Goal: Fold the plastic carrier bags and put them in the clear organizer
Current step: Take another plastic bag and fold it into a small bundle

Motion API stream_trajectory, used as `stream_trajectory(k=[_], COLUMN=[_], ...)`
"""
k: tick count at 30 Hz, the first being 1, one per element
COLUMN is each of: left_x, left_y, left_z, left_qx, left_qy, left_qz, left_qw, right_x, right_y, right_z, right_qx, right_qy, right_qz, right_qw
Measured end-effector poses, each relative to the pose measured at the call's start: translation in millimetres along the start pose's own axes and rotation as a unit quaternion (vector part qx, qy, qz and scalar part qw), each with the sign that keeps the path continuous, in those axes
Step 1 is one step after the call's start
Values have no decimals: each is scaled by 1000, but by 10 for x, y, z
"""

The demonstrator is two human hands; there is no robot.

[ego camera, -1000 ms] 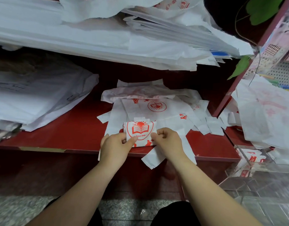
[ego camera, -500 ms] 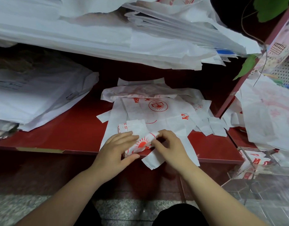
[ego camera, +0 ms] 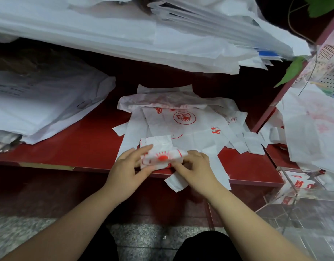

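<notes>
Nearest, both hands work at the front edge of the red shelf (ego camera: 77,147). The left hand (ego camera: 128,166) grips the half-folded bag (ego camera: 162,157), fingers on top and thumb beneath, and the right hand (ego camera: 196,170) pinches its right end. The thin film looks light, limp and slippery, likely to spring open, so pinching across the fold edges suits it best. Behind lie more flat bags (ego camera: 183,125). The clear organizer (ego camera: 294,185) stands off to the right.

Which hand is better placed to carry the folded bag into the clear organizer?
Probably the right hand: it holds the folded bag, and the clear organizer stands on its side; the left hand would need to cross.
</notes>
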State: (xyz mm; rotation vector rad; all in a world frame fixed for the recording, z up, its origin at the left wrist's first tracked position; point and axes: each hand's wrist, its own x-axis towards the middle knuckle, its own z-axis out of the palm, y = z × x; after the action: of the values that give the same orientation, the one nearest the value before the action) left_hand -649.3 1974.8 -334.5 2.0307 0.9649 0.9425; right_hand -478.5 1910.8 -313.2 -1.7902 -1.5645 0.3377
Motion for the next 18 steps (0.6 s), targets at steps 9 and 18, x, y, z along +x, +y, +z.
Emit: stream_trajectory(k=[9,18], left_x=[191,223], left_y=[94,275], left_z=[106,170], left_qx=[-35,132], left_qy=[52,83], left_qz=[-116,-145], left_qw=[991,977], right_x=[200,239], right_y=[-128,-199], right_z=[55,150], right_qx=[-24,-141], right_qy=[2,45], right_qz=[170,182], right_qw=[985,972])
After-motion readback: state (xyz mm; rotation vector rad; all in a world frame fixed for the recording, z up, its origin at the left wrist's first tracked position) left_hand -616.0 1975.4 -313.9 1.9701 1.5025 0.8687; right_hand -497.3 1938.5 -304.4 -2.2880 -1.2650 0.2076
